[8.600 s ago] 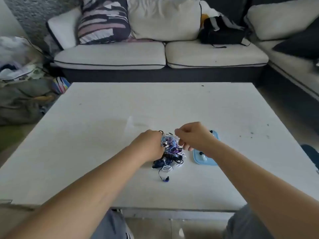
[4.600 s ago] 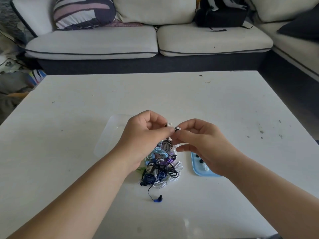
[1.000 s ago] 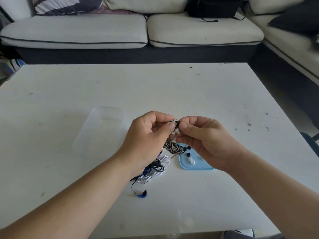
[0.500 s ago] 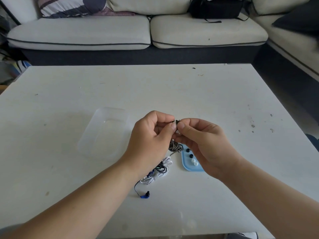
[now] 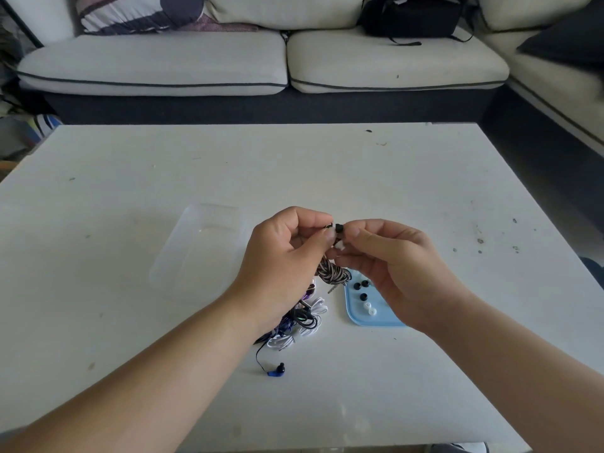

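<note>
Holding: left hand is gripping the cable just above the tray.
Right hand: is pinching the black tip, higher above the tray.
Risk: a loose pinch, and the tip is dropping beyond the tray.

A speckled white coffee table carries a clear plastic container, a tangle of earphones with one blue earbud trailing out, and a light blue tray
</note>
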`<action>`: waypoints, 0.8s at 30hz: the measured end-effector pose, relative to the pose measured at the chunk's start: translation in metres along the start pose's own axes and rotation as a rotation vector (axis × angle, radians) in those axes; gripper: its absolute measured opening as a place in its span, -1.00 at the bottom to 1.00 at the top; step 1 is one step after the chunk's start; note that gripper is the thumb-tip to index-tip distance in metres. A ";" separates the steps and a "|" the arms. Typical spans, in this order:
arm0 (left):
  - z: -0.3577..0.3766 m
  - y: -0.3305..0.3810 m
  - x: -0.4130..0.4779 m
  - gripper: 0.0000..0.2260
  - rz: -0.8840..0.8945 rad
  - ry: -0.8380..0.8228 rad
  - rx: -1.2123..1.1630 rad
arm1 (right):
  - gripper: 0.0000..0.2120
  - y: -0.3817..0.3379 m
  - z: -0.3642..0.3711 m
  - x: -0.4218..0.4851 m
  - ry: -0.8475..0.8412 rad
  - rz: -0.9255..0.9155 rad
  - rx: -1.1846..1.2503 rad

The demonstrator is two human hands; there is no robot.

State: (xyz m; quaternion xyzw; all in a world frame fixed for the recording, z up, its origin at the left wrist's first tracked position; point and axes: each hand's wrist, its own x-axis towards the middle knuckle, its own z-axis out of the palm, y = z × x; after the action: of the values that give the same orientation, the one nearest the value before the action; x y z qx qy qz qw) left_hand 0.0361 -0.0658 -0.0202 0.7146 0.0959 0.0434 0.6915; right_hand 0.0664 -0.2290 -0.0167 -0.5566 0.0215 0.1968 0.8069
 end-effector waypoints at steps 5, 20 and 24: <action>0.001 0.002 0.000 -0.87 -0.047 -0.033 -0.111 | -0.87 -0.003 -0.003 0.002 -0.041 0.020 0.008; -0.005 0.002 0.002 -0.72 -0.173 -0.176 -0.082 | -0.85 -0.006 -0.018 0.005 -0.028 0.082 -0.145; -0.005 0.000 0.003 -0.68 -0.264 -0.174 -0.119 | -0.85 -0.001 -0.041 0.013 0.231 0.056 -0.762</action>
State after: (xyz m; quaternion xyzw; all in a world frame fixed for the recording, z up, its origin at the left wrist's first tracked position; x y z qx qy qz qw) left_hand 0.0376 -0.0602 -0.0204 0.6547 0.1259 -0.1042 0.7381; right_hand 0.0861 -0.2625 -0.0351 -0.8338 0.0527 0.1485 0.5291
